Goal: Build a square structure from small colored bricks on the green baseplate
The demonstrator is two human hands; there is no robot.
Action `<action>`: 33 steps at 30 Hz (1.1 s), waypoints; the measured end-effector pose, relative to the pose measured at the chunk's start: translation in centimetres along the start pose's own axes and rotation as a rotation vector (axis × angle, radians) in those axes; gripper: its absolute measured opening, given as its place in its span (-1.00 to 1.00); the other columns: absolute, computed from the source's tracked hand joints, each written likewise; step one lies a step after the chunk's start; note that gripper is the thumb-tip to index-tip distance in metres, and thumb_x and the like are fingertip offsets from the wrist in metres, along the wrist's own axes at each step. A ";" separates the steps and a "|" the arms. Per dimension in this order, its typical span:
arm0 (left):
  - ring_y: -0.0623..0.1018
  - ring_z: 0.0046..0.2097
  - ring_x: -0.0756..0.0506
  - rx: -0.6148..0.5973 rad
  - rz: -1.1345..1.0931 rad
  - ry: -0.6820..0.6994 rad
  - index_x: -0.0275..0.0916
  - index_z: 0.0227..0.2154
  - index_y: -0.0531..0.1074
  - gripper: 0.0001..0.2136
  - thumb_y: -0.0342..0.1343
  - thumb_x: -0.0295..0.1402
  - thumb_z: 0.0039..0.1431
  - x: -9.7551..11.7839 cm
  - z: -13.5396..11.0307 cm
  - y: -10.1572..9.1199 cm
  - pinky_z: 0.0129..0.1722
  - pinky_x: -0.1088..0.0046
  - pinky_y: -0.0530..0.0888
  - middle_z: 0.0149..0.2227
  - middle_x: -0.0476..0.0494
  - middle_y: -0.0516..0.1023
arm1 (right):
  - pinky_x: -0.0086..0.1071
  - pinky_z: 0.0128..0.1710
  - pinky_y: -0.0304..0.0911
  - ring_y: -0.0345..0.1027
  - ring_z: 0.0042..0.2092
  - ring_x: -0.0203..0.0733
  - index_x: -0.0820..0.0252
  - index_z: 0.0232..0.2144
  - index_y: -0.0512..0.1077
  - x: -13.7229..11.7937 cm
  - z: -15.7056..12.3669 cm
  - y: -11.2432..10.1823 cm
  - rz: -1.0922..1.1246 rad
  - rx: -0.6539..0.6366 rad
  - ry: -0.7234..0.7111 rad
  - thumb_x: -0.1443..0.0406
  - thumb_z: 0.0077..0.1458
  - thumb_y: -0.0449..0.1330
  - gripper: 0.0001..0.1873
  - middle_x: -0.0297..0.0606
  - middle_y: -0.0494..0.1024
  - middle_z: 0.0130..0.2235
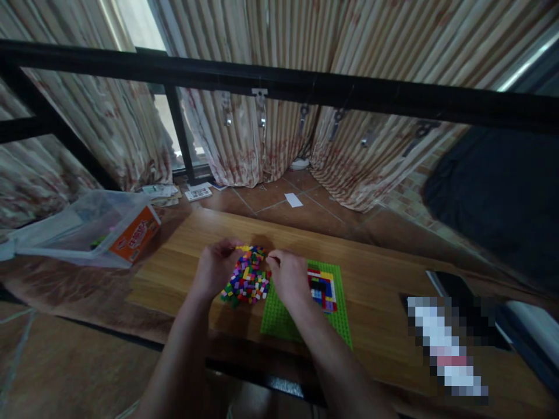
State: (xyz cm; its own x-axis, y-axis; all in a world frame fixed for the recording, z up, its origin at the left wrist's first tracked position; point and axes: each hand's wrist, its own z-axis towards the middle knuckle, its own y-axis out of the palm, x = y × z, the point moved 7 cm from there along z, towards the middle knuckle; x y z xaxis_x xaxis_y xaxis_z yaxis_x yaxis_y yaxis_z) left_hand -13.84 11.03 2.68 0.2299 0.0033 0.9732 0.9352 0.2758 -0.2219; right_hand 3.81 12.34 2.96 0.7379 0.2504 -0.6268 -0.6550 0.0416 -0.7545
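A heap of small multicoloured toy building bricks (251, 279) lies on the wooden table between my hands. My left hand (216, 269) is closed at the heap's upper left, with a yellow brick (241, 248) at its fingertips. Across the heap, my right hand (289, 276) has its fingers pinched together; anything in them is too small to make out. Beneath my right hand and wrist lies a green baseplate (279, 317). A square arrangement of red, yellow, white and blue bricks (328, 285) is built on it, its left part hidden by my hand.
A clear plastic bin (87, 227) with an orange label stands left of the wooden table (174, 262). Dark flat items (463, 297) and a blurred-out object (445, 349) lie at the right. A black metal bar (283, 75) crosses in front of the curtains (271, 145).
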 end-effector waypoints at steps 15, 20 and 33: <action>0.58 -0.27 -0.16 -0.175 0.141 0.067 -0.22 -0.39 0.57 -0.78 0.20 -0.22 -0.09 0.2 -0.3 2.3 -0.20 0.35 0.49 -0.40 -0.07 0.63 | -0.40 -0.14 0.27 0.49 -0.17 -0.19 0.12 -0.29 0.57 -1.2 -0.8 0.8 -0.120 -0.079 -0.017 0.36 0.22 0.05 -0.74 -0.21 0.63 -0.22; 0.59 -0.21 -0.14 -0.408 -0.078 0.049 -0.25 -0.31 0.52 -0.75 0.25 -0.24 -0.07 1.2 -1.9 7.1 -0.13 0.33 0.50 -0.30 -0.12 0.63 | -0.37 -0.14 0.31 0.49 -0.17 -0.20 0.12 -0.14 0.52 0.0 -3.5 -3.9 0.235 0.103 -0.020 0.34 0.19 0.10 -0.75 -0.23 0.62 -0.17; 0.58 -0.20 -0.08 -0.572 -0.004 0.172 -0.26 -0.28 0.51 -0.86 0.17 -0.36 0.09 3.2 -6.0 13.4 -0.12 0.37 0.50 -0.26 -0.12 0.61 | -0.36 -0.20 0.30 0.46 -0.27 -0.22 0.10 -0.34 0.55 8.1 -7.9 -8.6 0.481 0.089 0.096 0.31 0.12 0.17 -0.87 -0.32 0.59 -0.31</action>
State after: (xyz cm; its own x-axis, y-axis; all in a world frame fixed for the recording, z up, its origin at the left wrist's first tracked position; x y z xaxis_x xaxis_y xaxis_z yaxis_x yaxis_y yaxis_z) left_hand 1.03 8.98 2.42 0.2217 -0.1655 0.9610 0.9216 -0.2864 -0.2619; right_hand 16.71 6.34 2.84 0.3580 0.1716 -0.9178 -0.9330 0.0265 -0.3590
